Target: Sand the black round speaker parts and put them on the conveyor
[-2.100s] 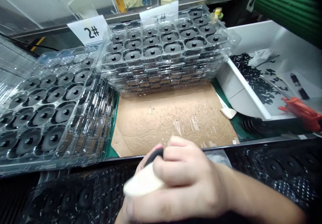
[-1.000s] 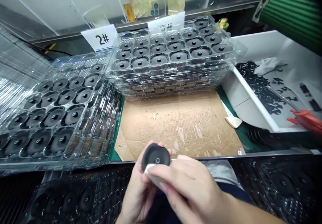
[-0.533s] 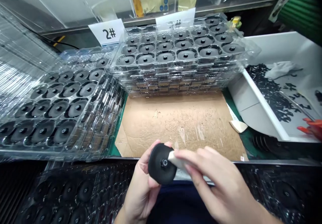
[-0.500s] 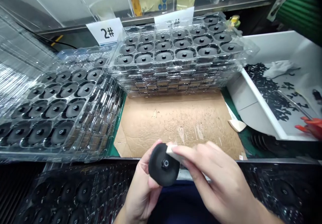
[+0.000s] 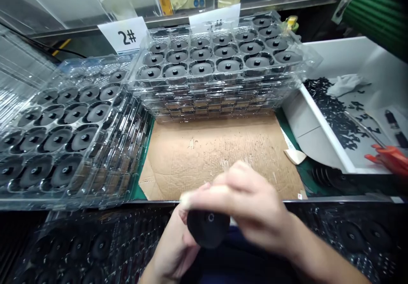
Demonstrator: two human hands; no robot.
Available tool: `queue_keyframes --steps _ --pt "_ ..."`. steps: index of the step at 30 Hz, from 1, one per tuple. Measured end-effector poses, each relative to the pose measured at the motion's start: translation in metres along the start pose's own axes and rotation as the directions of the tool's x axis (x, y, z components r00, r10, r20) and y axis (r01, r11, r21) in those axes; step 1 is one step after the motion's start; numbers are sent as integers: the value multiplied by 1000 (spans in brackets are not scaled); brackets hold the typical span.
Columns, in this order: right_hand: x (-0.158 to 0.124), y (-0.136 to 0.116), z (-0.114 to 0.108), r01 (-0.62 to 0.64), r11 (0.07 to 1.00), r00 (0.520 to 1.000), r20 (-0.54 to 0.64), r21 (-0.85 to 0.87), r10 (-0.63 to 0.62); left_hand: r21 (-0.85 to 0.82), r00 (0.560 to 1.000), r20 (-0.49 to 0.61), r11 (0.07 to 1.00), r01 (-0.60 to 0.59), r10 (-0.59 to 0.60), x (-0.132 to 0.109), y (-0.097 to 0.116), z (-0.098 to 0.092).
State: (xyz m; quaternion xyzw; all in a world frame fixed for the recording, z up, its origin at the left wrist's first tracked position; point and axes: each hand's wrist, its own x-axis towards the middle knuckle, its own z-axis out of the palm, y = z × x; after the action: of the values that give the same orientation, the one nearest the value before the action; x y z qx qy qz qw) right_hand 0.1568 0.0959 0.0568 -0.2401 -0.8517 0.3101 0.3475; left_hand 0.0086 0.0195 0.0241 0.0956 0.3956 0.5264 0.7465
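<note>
My left hand (image 5: pixel 177 237) grips a round black rubber-like disc (image 5: pixel 208 233) by its edge, with the small hollow stub at the disc's centre facing me. Across the disc's upper edge lies my right hand (image 5: pixel 248 199), smeared by motion, its fingers closed. A small white pad (image 5: pixel 185 200) shows as a pale blur at the fingertips; its exact kind is unclear. Both hands are over the near edge of the bench, just in front of a cardboard sheet (image 5: pixel 204 152).
Stacked clear trays of black discs stand at the back (image 5: pixel 200 69) and left (image 5: pixel 60 139). To the right, a white bin (image 5: pixel 331 135) holds small black parts and a red-handled tool (image 5: pixel 387 156). More trayed discs (image 5: pixel 79 245) sit below the bench edge.
My right hand has swept left across the disc's top edge, carrying the white pad to its upper left. The disc stays in my left hand. The view has shifted slightly.
</note>
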Motion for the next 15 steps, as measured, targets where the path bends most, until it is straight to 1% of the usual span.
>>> queue_keyframes --steps 1,2,4,5,8,10,11,12,14,15 --pt "-3 7 0 -109 994 993 -54 12 109 1 1000 4 1000 -17 17 -1 1 2" --pt "-7 14 1 -222 975 968 -109 32 224 2 999 6 999 -34 34 -3 3 4" --pt "-19 26 4 -410 906 888 -183 104 423 9 997 -18 998 -70 70 -5 4 6" --pt "-26 30 7 -473 867 847 -189 157 497 14 995 -41 996 -93 93 -6 4 6" --pt "-43 31 16 -584 752 752 -144 307 643 21 978 -85 981 -191 192 -3 1 -1" --pt "-43 22 21 -612 709 708 -159 351 689 25 961 -102 966 -256 257 1 -3 -6" --pt "-40 15 24 -597 718 707 -189 358 682 30 950 -121 957 -287 289 3 -5 -7" --pt "-36 6 26 -556 752 732 -220 354 645 41 937 -145 948 -315 318 4 -7 -8" --pt "-26 -10 31 -422 850 824 -257 316 505 76 907 -199 929 -363 371 5 -8 -9" --pt "-23 -16 32 -368 883 866 -240 290 439 98 892 -217 918 -385 397 5 -8 -10"
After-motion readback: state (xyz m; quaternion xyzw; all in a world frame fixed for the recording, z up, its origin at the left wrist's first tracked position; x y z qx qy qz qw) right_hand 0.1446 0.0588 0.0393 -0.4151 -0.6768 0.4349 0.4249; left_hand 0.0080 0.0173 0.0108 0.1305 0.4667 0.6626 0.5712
